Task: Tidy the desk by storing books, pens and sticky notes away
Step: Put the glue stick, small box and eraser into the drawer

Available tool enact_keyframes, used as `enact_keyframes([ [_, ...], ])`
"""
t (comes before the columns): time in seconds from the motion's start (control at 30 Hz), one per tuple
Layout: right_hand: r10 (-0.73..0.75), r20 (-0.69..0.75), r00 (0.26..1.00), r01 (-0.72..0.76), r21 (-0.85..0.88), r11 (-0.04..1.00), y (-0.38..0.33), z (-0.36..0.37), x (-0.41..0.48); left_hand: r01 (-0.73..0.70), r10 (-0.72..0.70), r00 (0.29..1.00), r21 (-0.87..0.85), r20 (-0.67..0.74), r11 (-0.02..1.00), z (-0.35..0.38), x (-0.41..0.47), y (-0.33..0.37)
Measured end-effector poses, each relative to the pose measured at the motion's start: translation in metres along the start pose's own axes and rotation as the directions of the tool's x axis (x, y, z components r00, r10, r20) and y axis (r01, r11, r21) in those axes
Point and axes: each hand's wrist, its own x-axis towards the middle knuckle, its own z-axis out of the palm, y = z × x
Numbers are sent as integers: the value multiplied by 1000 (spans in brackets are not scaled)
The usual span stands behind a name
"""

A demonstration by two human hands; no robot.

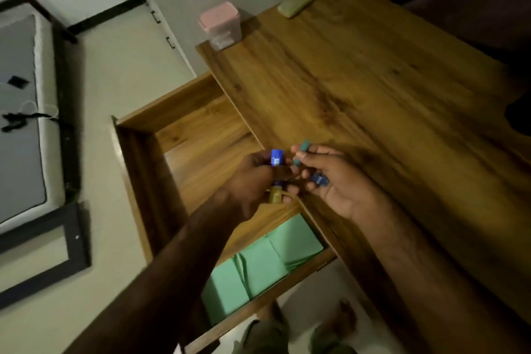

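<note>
My left hand (254, 181) is shut on a bundle of pens, with a blue cap (277, 157) sticking up and a yellow cap (275, 195) sticking down. My right hand (330, 181) holds a teal pen (301, 152) between thumb and fingers and a blue pen (319, 179) across the palm. Both hands meet over the edge where the wooden desk (359, 80) borders its pulled-out drawer (138, 158). Green sticky notes (258, 264) lie in the near end of the drawer.
A pink-lidded box (219, 24) stands at the desk's far left corner, and a pale green case (298, 0) lies at the far edge. A bed with a dark frame (66, 123) fills the left. My feet (344, 322) show below the drawer.
</note>
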Motion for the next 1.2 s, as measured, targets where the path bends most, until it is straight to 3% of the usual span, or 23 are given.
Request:
enact_keyframes([
  [0.3,93,33,995,-91,-60,994,61,84,4,91,-90,996,-57,21,994,-113,-34,-41],
  [0.57,96,-138,986,-111,-108,988,131,156,26,139,-139,990,57,-8,989,-194,-37,-69],
  [0.83,72,-329,941,-220,-440,871,154,129,11,164,-218,966,326,136,931,-185,-18,-80],
  [1.0,-32,-505,862,-264,-504,822,151,82,-7,158,-285,928,439,239,884,-165,-5,-78],
  [1.1,-78,-543,836,-344,-630,696,153,68,-21,121,-323,901,548,288,827,-138,1,-76],
  [1.2,-95,-494,864,-420,-813,402,159,79,-31,124,-407,855,636,321,762,-109,1,-79],
])
